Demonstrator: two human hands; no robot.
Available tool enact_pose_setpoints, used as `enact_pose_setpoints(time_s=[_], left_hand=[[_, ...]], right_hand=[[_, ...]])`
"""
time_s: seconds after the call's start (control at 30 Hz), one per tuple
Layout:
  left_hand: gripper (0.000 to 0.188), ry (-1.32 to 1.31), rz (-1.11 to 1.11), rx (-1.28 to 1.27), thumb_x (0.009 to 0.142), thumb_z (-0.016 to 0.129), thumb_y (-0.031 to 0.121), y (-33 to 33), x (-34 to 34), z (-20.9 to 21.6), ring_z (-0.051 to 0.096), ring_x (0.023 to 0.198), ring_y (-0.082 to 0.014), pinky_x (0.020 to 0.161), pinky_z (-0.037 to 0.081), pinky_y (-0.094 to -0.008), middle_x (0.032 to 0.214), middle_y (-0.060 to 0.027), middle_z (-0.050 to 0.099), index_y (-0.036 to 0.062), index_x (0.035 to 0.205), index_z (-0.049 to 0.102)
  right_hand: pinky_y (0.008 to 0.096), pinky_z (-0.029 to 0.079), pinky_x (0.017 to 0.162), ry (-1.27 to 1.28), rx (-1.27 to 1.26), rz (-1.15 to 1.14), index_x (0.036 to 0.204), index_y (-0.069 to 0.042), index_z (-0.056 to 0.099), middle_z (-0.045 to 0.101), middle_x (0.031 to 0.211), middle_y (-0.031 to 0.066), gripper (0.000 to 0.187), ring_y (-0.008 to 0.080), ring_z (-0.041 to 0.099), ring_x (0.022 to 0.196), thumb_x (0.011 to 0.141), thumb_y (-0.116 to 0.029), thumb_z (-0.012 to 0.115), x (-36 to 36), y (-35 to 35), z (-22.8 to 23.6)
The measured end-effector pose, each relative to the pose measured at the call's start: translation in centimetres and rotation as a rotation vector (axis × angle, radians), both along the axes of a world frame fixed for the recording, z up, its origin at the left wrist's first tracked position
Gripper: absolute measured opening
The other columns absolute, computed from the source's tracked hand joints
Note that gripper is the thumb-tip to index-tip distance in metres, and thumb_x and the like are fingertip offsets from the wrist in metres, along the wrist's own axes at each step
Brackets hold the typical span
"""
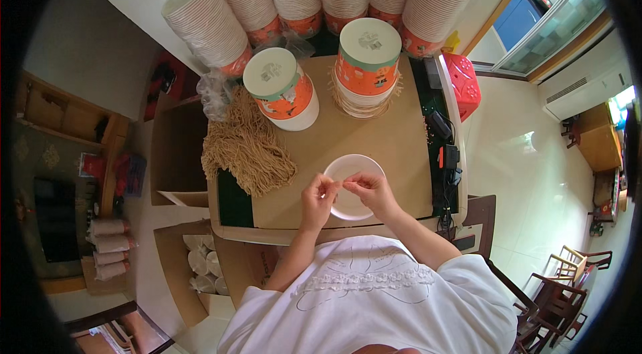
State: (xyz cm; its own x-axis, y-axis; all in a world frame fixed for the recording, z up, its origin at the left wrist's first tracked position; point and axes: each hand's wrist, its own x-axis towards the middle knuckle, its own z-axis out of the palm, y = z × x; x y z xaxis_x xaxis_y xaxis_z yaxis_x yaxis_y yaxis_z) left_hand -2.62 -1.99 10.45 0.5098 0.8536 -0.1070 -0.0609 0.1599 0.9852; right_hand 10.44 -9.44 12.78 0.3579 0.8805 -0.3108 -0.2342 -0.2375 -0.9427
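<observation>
The fingers of the left hand and right hand pinch closed, nearly meeting over a white bowl; anything gripped there seems too small to tell. Tan strings heap to their left, cables lie right, and orange buckets crowd the tabletop beyond.

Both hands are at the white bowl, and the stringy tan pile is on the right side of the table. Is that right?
Not quite: the head view shows the stringy tan pile on the left side of the table. The left hand and right hand are both at the white bowl.
</observation>
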Motion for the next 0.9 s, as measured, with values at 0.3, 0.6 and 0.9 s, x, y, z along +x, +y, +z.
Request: enact_pose_setpoints(time_s=[0.3, 0.6, 0.9], left_hand=[[0.017, 0.021, -0.245, 0.225, 0.075, 0.06, -0.006, 0.9, -0.3, 1.2, 0.059, 0.073, -0.0121, 0.065, 0.049, -0.0231, 0.078, -0.006, 0.061, 0.0017, 0.089, 0.066], [0.018, 0.072, -0.275, 0.317, 0.069, 0.066, -0.006, 0.6, 0.3, 2.1, 0.058, 0.076, -0.0127, 0.066, 0.046, -0.0238, 0.081, -0.0057, 0.062, 0.0034, 0.085, 0.066], [0.011, 0.111, -0.259, 0.394, 0.073, 0.063, -0.005, 0.7, 0.1, 1.8, 0.056, 0.068, -0.0112, 0.062, 0.045, -0.023, 0.075, -0.0047, 0.06, 0.0025, 0.082, 0.064]], right_hand=[[0.0171, 0.024, 0.04, 0.37, -0.142, 0.102, 0.084, -0.005, 0.062, 0.046, 0.06, -0.0068, 0.012, 0.001, 0.033, 0.046, 0.085, -0.017, 0.057, 1.7, -0.6, 0.4], [0.0184, 0.021, 0.04, 0.503, -0.142, 0.128, 0.084, -0.006, 0.06, 0.041, 0.058, -0.0077, 0.012, 0.0013, 0.03, 0.047, 0.087, -0.017, 0.056, 2.1, -1.3, -0.2], [0.0174, 0.022, 0.04, 0.427, -0.134, 0.16, 0.085, -0.006, 0.059, 0.042, 0.06, -0.0075, 0.009, 0.0006, 0.032, 0.048, 0.085, -0.015, 0.058, 2.3, -1.4, -0.1]])
